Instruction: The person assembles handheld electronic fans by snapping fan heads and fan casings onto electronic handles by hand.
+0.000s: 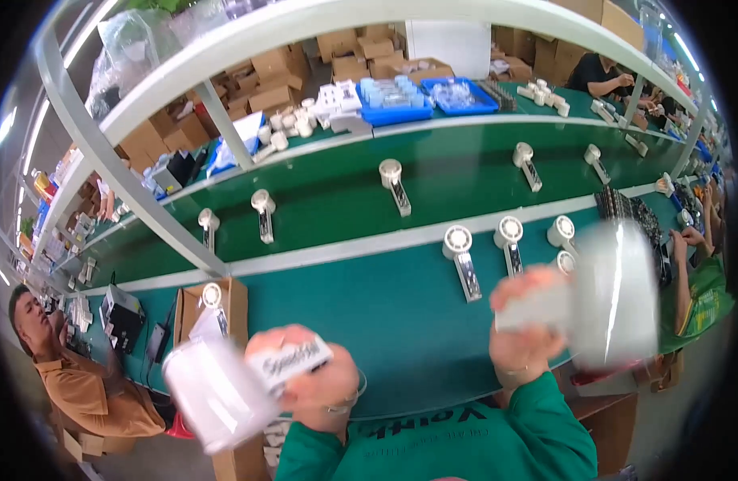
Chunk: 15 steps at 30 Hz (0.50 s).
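In the head view, the left hand (325, 389), lower centre, is curled around the flat handle of a glossy white plastic piece with a bulky rounded head (218, 393), its long axis slanting toward the lower left. The right hand (520, 349), right of centre, grips a blurred white piece with a shiny drum-like head (616, 297), extending rightward. Nearer the right hand, just up and left, a white vented-disc piece with a slim handle (466, 271) lies on the smooth green tabletop (369, 321), its axis tilting down rightward.
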Available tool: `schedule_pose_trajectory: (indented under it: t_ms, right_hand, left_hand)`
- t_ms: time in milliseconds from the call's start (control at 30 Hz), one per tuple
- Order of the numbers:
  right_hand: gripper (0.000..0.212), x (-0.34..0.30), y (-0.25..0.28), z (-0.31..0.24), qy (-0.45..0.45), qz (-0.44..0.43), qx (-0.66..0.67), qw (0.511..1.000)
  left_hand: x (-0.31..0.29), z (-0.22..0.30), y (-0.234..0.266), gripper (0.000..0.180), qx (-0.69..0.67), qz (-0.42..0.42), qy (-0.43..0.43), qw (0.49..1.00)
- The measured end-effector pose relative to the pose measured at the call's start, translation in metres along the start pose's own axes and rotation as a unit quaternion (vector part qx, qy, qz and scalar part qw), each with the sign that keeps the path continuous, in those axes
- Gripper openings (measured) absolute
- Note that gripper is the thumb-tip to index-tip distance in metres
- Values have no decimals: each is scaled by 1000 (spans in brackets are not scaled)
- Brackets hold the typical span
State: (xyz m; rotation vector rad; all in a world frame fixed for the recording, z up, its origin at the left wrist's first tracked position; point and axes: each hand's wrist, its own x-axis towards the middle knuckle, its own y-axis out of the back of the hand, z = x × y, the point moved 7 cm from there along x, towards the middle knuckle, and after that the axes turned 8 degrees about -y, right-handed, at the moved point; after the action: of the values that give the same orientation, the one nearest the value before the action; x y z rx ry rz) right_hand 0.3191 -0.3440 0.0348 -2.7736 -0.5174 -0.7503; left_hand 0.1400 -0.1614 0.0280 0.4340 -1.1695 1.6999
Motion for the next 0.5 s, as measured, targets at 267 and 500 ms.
schedule_pose_trajectory:
  t_ms: [267, 500]
  right_hand:
    - [63, -39, 35, -32, 498, 182, 198, 824]
    - [52, -24, 22, -24, 466, 155, 217, 844]
  left_hand:
    - [-6, 26, 22, 38, -132, 180, -188, 957]
    - [-18, 3, 2, 38, -154, -11, -96, 983]
